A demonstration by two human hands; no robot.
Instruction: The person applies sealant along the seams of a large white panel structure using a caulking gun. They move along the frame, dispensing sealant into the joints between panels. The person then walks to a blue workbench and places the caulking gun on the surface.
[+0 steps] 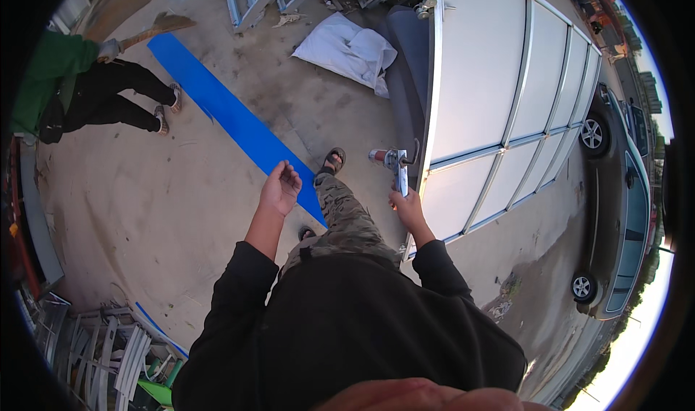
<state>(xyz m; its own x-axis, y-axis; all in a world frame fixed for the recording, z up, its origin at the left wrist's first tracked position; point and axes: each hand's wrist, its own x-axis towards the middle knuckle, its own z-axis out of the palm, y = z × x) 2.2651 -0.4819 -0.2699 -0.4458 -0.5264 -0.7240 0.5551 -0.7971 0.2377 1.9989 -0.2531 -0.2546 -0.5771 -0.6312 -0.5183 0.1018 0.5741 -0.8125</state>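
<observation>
My right hand [409, 207] is closed around the lower end of a silver hand tool [399, 166]. A reddish-brown cylinder sticks out of the tool's left side, and a dark hooked piece is on its right; its exact kind is unclear. My left hand [281, 187] is raised in front of me with fingers loosely curled and apart, holding nothing. Beneath it on the ground lies a long blue strip [232, 125], running from the far left to my feet. Close to the tool, on the right, stands a large white panel [474, 114] in a metal frame.
At the left a person in a green top [65, 70] grips a brown, wooden-looking implement [156, 28]. A white sack [346, 49] lies beside a grey roll-like object [407, 63]. Metal frames [119, 353] are piled at the lower left. A car [615, 215] is parked beyond the panel.
</observation>
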